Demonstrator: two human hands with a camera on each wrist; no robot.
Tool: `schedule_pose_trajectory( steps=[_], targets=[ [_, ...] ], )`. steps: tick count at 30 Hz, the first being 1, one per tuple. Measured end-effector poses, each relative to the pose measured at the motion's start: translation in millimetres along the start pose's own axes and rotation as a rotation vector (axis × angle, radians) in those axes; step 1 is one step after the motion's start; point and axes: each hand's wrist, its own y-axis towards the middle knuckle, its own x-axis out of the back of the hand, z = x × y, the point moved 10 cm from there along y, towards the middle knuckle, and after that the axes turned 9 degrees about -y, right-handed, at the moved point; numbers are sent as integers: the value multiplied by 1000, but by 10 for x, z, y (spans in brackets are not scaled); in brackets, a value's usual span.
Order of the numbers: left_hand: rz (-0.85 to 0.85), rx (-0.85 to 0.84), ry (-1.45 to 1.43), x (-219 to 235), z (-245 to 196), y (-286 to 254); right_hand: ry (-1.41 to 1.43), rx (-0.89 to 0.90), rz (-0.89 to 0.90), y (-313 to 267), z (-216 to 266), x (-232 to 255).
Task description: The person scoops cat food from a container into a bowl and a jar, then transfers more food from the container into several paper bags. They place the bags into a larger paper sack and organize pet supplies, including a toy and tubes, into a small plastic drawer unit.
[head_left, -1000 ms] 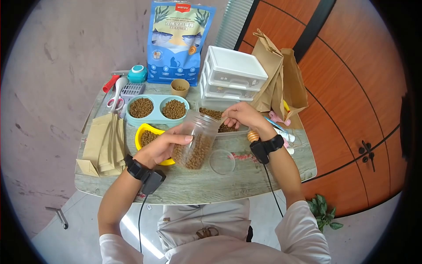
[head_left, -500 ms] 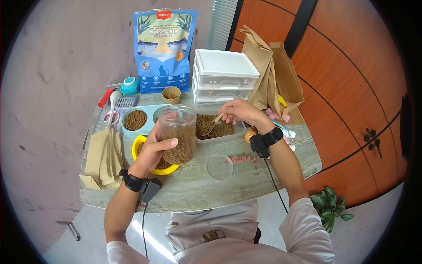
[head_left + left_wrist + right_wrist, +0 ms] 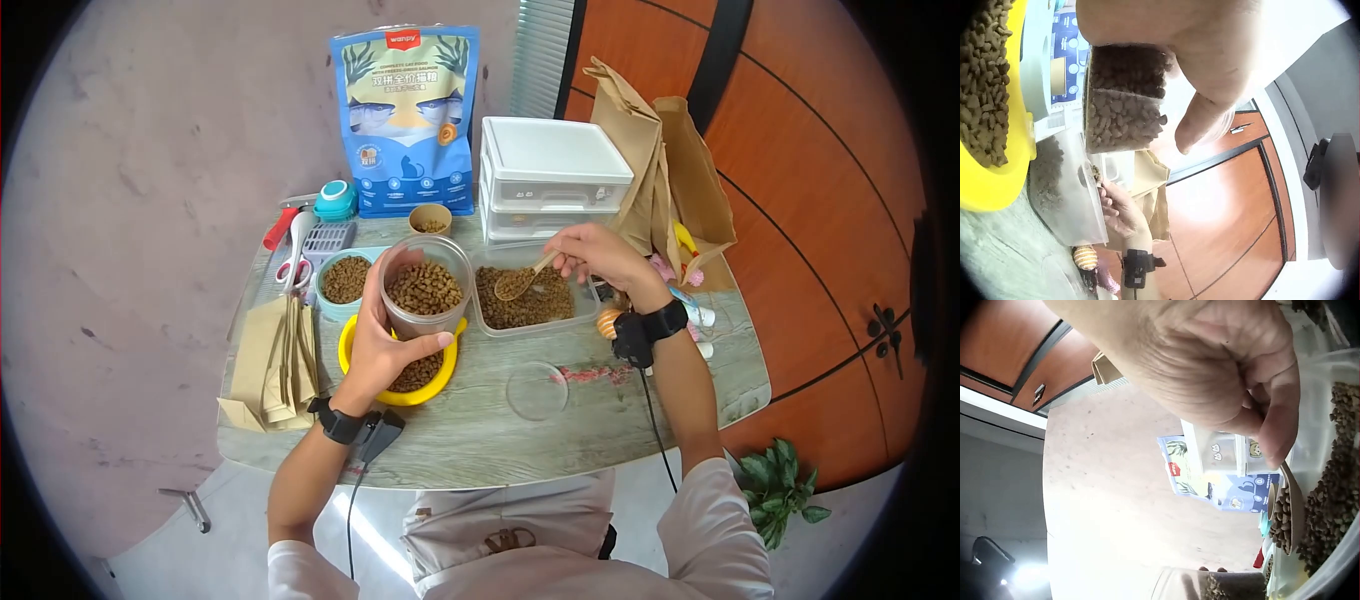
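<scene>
My left hand [image 3: 378,355] grips a clear plastic jar [image 3: 430,323] from its left side, thumb across the front. Brown kibble fills much of the jar, whose uncovered mouth faces up. Beneath it is a yellow bowl [image 3: 441,386] of kibble, partly hidden. To the right, my right hand [image 3: 598,262] pinches the handle of a wooden spoon [image 3: 545,262] over a clear plastic box [image 3: 530,330] of kibble. In the right wrist view the spoon [image 3: 1296,515] carries a heap of kibble, close over the kibble in the box.
A round clear lid [image 3: 537,391] lies in front of the box. Behind stand a blue double bowl [image 3: 326,300], a paper cup [image 3: 430,220], a cat food bag [image 3: 405,130] and white drawers [image 3: 555,160]. Folded paper bags [image 3: 268,365] lie left; larger paper bags [image 3: 700,180] stand right.
The spoon has gone from the jar's mouth down into the box and now holds kibble. The jar, tilted earlier, has come more upright with its mouth toward the head camera, which has shifted too.
</scene>
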Motion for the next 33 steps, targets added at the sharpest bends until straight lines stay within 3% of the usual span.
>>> schedule_pose_trajectory(
  steps=[4,12,16,20,22,23,27,29,33],
  targets=[
    [-70,-2,-17,97,29,44,13,-2,-2,2,-32,32],
    [-24,-78,187,12,-48,23,8,15,-22,-32,-59,96],
    [-55,-6,116,52,39,25,-5,-19,-21,-56,-90,85],
    [-54,127,-138,42,93,4,3,-30,-37,-41,-103,147],
    [-44,420,-604,-116,278,-66,4,-33,-30,-24,-94,145],
    [6,462,-649,-157,306,-93,7,-35,-29,-21,-98,146],
    [-38,449,-787,-135,359,-73,27,-7,-46,-12,-84,173],
    [7,289,-479,-72,223,-29,39,2,-32,-19,-25,170],
    [-40,317,-507,-55,298,-9,16,37,-27,-30,62,171]
  ],
)
